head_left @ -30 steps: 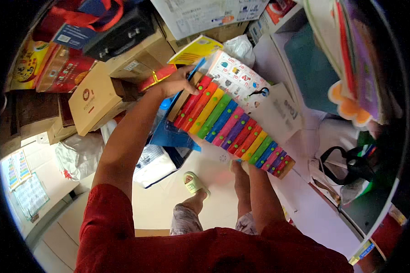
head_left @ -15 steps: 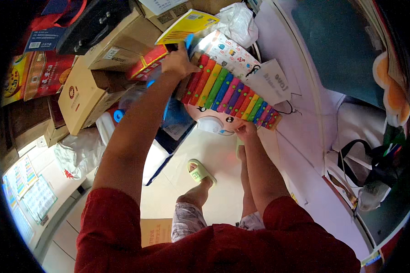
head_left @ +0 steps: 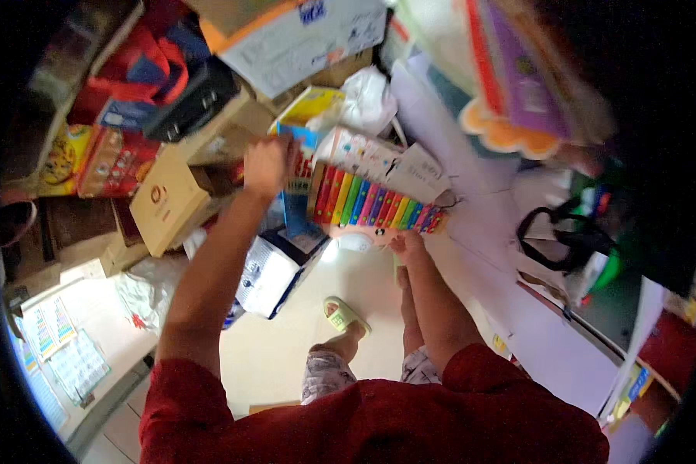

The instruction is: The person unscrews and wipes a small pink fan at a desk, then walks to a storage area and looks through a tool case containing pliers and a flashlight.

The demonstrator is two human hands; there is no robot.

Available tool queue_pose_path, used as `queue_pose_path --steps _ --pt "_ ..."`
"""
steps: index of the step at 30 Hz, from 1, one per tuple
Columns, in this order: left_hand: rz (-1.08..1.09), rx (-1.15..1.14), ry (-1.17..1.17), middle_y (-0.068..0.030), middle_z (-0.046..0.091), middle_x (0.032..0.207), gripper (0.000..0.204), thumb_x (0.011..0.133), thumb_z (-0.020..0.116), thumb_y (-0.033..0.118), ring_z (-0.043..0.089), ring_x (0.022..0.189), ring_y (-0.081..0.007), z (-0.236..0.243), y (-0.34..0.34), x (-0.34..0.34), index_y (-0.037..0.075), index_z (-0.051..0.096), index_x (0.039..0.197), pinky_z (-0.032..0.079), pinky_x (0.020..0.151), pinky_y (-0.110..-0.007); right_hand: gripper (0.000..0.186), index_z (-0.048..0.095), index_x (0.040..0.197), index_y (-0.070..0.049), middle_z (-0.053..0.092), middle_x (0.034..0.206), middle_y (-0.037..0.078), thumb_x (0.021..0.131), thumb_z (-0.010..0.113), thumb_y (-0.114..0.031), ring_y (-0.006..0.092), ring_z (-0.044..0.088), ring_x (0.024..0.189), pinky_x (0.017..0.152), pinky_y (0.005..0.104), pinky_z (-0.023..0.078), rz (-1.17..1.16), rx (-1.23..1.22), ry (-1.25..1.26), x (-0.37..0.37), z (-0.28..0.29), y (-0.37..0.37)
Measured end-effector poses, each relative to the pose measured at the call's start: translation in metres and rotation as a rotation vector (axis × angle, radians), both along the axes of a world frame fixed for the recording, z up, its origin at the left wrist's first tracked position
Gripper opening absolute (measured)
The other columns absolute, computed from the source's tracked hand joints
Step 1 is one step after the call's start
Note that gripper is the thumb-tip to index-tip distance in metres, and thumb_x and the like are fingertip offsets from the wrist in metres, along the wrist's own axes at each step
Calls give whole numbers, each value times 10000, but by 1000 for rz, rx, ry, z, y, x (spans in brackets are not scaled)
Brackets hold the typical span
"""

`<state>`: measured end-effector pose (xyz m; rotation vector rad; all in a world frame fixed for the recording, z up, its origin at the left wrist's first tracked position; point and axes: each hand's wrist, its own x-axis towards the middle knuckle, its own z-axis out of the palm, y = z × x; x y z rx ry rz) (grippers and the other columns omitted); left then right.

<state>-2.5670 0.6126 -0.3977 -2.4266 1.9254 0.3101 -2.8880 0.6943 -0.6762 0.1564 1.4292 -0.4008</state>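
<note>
A toy xylophone with rainbow-coloured bars on a wooden frame stands tilted in front of me. Along its lower edge shows a pink piece with cartoon eyes and a white round part. My right hand is closed at this lower edge, toward the short-bar end; the fingertips are partly hidden. My left hand, smeared by motion, is off the xylophone, to the left of its long-bar end. It is beside a red and white box and a blue item; its fingers cannot be made out.
Behind the xylophone lie a white patterned sheet, a yellow book and a white plastic bag. Cardboard boxes and a black case are piled at left. A white-topped bag stands on the floor. Black straps lie at right.
My left hand has left the xylophone's long-bar end and moved left, uncovering the red and white box. My right hand stays at the lower edge. The whole view has shifted, and the xylophone appears less slanted.
</note>
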Motion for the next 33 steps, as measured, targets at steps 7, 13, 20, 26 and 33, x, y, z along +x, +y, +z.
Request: queue_pose_path --steps 7,13,20,26,33 --pt "-52 -277 716 -133 589 650 97 783 594 75 596 575 -271 179 46 -72 55 564 873 449 533 -383 168 554 938 -2 600 805 108 786 572 -71 248 605 742 719 366 524 -33 -264 -151 1 248 -12" --pt "-8 -149 1458 25 538 691 183 855 579 183 488 619 -59 318 -15 -164 7 595 905 393 565 -204 269 519 1086 31 598 972 137 833 526 -60 243 620 813 767 308 500 154 -773 -211 -86 477 -43" --pt "296 256 1645 -5 525 639 480 795 558 534 389 502 -60 361 -59 -245 54 556 786 317 474 -191 195 532 1002 -5 579 832 76 860 524 -139 198 612 768 696 308 499 -192 -1032 -1 -117 623 -94" --pt "465 287 1882 1 473 616 465 760 592 558 334 480 -61 365 -76 -254 104 503 718 268 450 -189 172 519 912 -10 557 808 62 870 524 -177 187 593 794 717 329 487 -221 -1082 -136 -110 657 -122" --pt "636 223 2207 59 394 465 390 705 677 488 366 412 -54 427 -94 -238 179 450 630 337 423 -210 356 561 1017 10 585 833 136 715 657 -151 289 571 886 794 372 452 754 -1594 1353 -75 653 -107"
